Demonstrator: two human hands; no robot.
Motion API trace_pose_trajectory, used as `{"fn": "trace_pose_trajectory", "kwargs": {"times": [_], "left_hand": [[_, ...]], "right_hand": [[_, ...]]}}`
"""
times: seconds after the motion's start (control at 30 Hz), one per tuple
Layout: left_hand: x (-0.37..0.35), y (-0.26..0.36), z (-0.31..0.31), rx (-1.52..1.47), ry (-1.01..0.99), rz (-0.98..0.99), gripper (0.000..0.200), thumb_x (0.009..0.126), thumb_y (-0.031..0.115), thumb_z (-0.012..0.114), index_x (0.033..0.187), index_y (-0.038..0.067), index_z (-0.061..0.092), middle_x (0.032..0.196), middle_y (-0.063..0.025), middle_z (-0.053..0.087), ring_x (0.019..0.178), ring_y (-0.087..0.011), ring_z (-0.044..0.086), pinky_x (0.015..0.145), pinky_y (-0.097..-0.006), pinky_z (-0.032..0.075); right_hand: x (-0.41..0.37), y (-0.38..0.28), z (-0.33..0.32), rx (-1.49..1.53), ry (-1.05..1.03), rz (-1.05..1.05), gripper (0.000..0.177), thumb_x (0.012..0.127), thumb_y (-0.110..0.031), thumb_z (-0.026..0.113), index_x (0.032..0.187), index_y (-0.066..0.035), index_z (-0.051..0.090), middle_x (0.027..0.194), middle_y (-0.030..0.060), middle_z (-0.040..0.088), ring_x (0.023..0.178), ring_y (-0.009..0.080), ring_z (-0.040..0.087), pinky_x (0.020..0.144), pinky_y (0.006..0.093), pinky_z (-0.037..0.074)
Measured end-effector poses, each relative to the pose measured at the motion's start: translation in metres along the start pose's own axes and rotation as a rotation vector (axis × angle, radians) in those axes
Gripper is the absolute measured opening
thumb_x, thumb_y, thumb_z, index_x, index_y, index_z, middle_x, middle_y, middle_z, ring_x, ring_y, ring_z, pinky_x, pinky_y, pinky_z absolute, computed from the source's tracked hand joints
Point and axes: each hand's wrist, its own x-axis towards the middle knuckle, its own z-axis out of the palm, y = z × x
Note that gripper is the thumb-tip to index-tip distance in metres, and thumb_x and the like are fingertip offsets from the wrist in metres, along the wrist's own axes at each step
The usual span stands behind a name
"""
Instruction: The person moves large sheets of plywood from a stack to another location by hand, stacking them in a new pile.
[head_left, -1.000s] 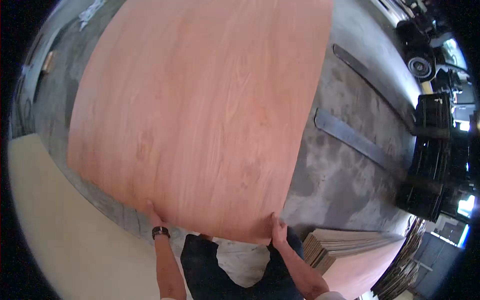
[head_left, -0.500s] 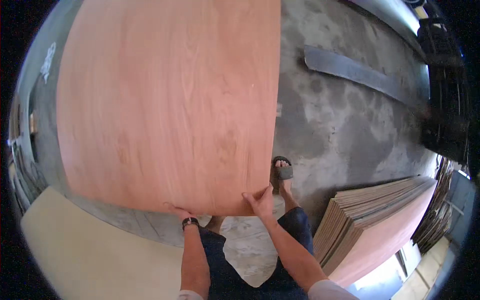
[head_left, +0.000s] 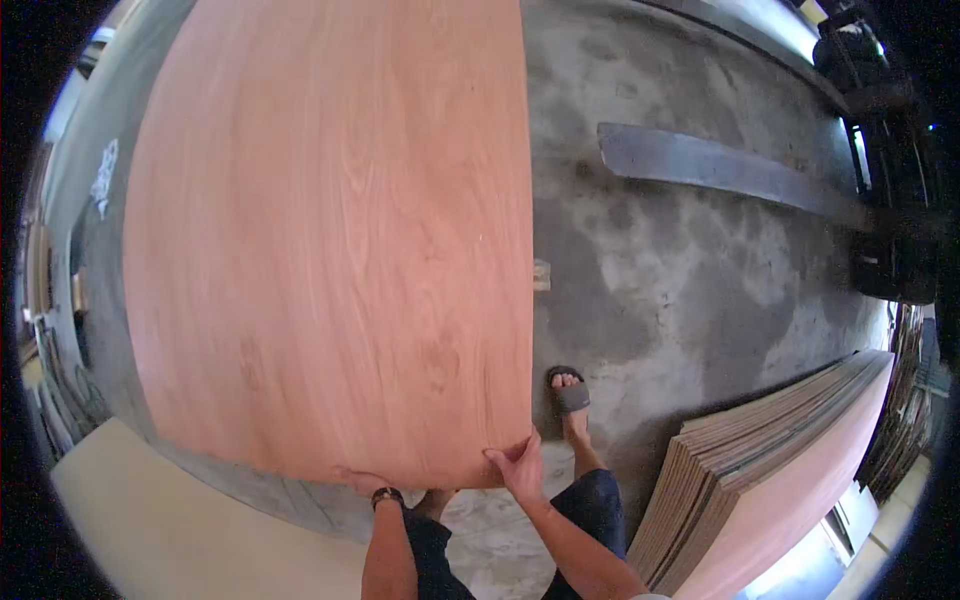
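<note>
A large reddish-brown plywood sheet (head_left: 340,250) fills the left and middle of the head view, its near edge just in front of my legs. My left hand (head_left: 367,483), with a dark band at the wrist, grips that near edge; its fingers are partly hidden. At the near right corner my right hand (head_left: 520,467) holds the sheet, thumb on top and the other fingers along the side edge and beneath.
A stack of plywood sheets (head_left: 700,480) leans at the lower right. A pale board (head_left: 200,520) lies at the lower left. One sandalled foot (head_left: 572,395) stands right of the sheet. A long grey metal strip (head_left: 720,165) extends over the concrete floor (head_left: 650,270).
The plywood sheet and both hands sit lower in the view, and the sheet's right edge has shifted left. Both hands keep their hold. The floor and stack also appear lower as the view tilts.
</note>
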Motion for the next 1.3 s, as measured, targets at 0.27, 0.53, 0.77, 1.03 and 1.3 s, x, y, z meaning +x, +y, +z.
{"fn": "trace_pose_trajectory", "kwargs": {"times": [0.27,0.53,0.77,1.03,1.3], "left_hand": [[-0.016,0.025,0.001,0.325,0.131,-0.091,0.084,0.071,0.066,0.029,0.119,-0.003,0.032,0.120,-0.0180,0.036,0.105,-0.0292,0.039,0.088,-0.0367,0.033],[0.026,-0.010,-0.014,0.048,0.024,0.139,0.074,0.077,0.058,0.029,0.121,0.000,0.029,0.121,-0.0150,0.035,0.104,-0.0266,0.040,0.088,-0.0342,0.033],[0.090,-0.064,-0.042,-0.021,-0.201,-0.074,0.075,0.077,0.060,0.025,0.123,0.001,0.025,0.122,-0.0147,0.034,0.106,-0.0262,0.038,0.088,-0.0333,0.031],[0.040,0.007,-0.060,0.242,-0.386,-0.278,0.066,0.078,0.055,0.024,0.117,0.002,0.031,0.120,-0.0163,0.035,0.106,-0.0281,0.038,0.087,-0.0403,0.033],[-0.080,0.138,-0.091,0.645,-0.999,-0.222,0.057,0.081,0.049,0.025,0.113,0.001,0.032,0.118,-0.0179,0.035,0.105,-0.0305,0.039,0.084,-0.0447,0.035]], "right_hand": [[-0.005,0.015,0.009,-0.182,0.171,-0.207,0.080,0.055,-0.031,0.072,0.115,-0.001,0.028,0.093,0.0195,0.052,0.082,0.0335,0.052,0.068,0.0390,0.042],[-0.008,0.045,0.017,-0.167,0.106,-0.026,0.070,0.055,-0.032,0.073,0.103,0.002,0.034,0.083,0.0164,0.053,0.074,0.0287,0.052,0.064,0.0354,0.042],[-0.023,-0.012,0.003,-0.124,0.069,0.038,0.068,0.055,-0.028,0.074,0.102,0.003,0.034,0.084,0.0140,0.052,0.074,0.0220,0.052,0.064,0.0319,0.042],[-0.040,0.004,-0.040,-0.249,0.174,-0.382,0.070,0.064,-0.037,0.064,0.110,0.004,0.029,0.098,0.0182,0.050,0.092,0.0280,0.050,0.074,0.0324,0.041],[-0.158,0.024,-0.158,-0.020,0.060,-0.186,0.044,0.069,-0.034,0.059,0.096,-0.001,0.046,0.091,0.0153,0.055,0.083,0.0265,0.054,0.071,0.0334,0.042]]}}
